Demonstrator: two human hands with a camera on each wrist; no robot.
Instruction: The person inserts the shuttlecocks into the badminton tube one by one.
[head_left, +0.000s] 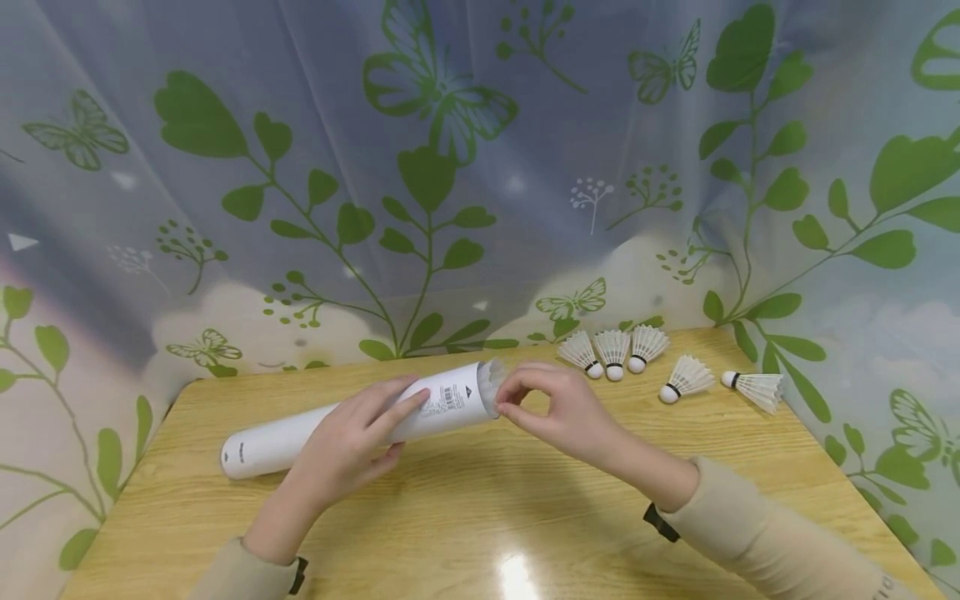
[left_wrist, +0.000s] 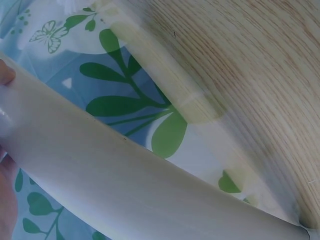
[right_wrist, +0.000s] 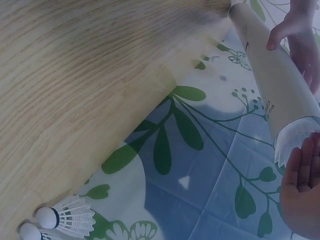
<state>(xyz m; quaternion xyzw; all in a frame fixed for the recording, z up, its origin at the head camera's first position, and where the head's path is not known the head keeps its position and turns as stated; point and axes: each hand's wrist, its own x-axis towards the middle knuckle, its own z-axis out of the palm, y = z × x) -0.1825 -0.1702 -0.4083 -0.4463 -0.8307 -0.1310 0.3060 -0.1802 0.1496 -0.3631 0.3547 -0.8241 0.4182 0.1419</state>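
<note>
A long white shuttlecock tube [head_left: 300, 433] lies slanted over the table, its mouth toward the right. My left hand [head_left: 360, 433] grips it around the middle, with fingers over the top and the thumb at the near side. Out of the mouth pokes the white skirt of a shuttlecock [right_wrist: 292, 142]; its cork is hidden inside. Thumb and forefinger of my right hand [head_left: 558, 408] pinch the edge of that skirt, right at the tube's rim. In the left wrist view the tube [left_wrist: 125, 185] crosses the lower part, with fingertips [left_wrist: 6, 72] at the left edge.
Three white shuttlecocks [head_left: 613, 350] stand close together at the table's back edge. Two more lie to their right, one shuttlecock [head_left: 686, 379] nearer and another [head_left: 753, 389] at the far right. A patterned curtain [head_left: 450, 275] hangs right behind the wooden table [head_left: 465, 517].
</note>
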